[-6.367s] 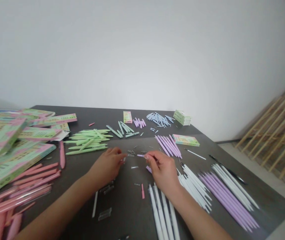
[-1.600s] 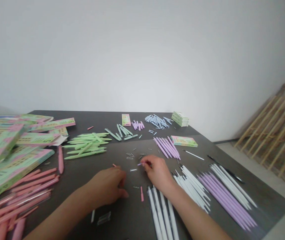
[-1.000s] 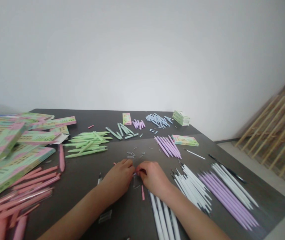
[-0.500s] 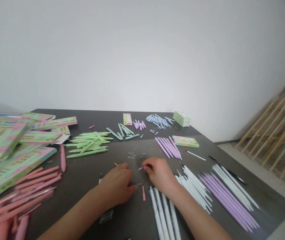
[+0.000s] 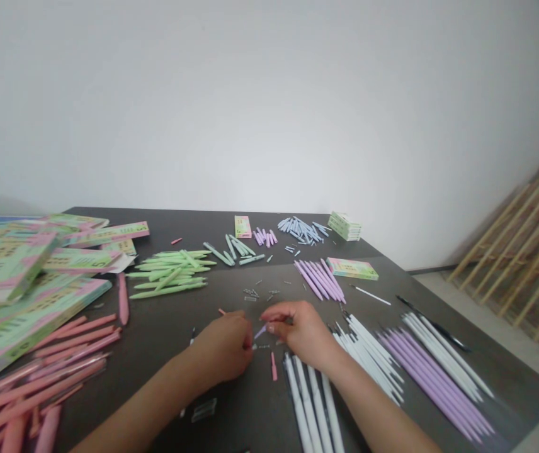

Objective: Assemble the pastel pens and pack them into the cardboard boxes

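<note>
Right hand (image 5: pixel 300 331) pinches 1 purple piece (image 5: pixel 260 331); left hand (image 5: pixel 228 346) curls beside it.

A numeral 5 is showing at the right end of a long pink-and-green box (image 5: pixel 109 235) beside the left-hand pile of boxes (image 5: pixel 19 261); another 5 is showing faintly on the small box (image 5: pixel 243 227) farther back; the remaining print is appearing too blurred to read.

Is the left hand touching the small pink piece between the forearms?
Apart: the head view shows dark tabletop between the left hand and the pink piece.
</note>
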Motion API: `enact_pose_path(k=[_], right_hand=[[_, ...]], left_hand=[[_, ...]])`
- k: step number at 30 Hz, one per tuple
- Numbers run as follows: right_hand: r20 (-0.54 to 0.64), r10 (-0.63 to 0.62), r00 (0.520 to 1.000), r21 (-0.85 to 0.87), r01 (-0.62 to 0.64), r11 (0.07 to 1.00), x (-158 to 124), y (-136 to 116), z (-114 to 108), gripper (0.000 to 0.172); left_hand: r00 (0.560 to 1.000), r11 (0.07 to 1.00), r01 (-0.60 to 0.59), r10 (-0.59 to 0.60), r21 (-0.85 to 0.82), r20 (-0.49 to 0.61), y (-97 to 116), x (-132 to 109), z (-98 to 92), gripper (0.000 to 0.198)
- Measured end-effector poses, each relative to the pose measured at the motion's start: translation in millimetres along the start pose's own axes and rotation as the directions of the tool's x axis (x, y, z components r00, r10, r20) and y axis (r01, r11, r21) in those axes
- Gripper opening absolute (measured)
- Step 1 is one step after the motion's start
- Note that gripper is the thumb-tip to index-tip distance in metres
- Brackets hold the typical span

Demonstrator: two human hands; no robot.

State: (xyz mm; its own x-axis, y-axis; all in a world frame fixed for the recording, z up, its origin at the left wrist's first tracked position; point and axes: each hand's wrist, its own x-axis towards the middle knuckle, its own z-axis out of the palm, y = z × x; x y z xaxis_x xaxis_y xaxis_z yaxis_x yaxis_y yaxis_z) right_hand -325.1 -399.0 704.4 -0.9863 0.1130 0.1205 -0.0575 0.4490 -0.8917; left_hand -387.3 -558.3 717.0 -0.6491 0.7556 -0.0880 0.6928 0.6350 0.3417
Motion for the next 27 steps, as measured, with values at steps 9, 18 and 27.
enact_pose_path(k=[9, 18, 27], right_hand=[[-0.158, -0.010, 0.987, 0.144, 0.033, 0.989, -2, -14, -2, 0.010], [-0.192, -0.131, 0.973, -0.053, 0.123, 0.991, -5, -12, 1, 0.013], [-0.196, -0.137, 0.971, -0.034, 0.133, 0.991, -5, -13, 0, 0.013]], left_hand=[[0.997, 0.988, -0.022, 0.010, -0.151, -0.082, 0, -2, -30.8, 0.017], [0.993, 0.993, -0.019, 0.006, -0.115, -0.114, -2, -2, -29.4, 0.014], [0.989, 0.994, -0.039, 0.023, -0.106, -0.149, -3, -3, -29.2, 0.013]])
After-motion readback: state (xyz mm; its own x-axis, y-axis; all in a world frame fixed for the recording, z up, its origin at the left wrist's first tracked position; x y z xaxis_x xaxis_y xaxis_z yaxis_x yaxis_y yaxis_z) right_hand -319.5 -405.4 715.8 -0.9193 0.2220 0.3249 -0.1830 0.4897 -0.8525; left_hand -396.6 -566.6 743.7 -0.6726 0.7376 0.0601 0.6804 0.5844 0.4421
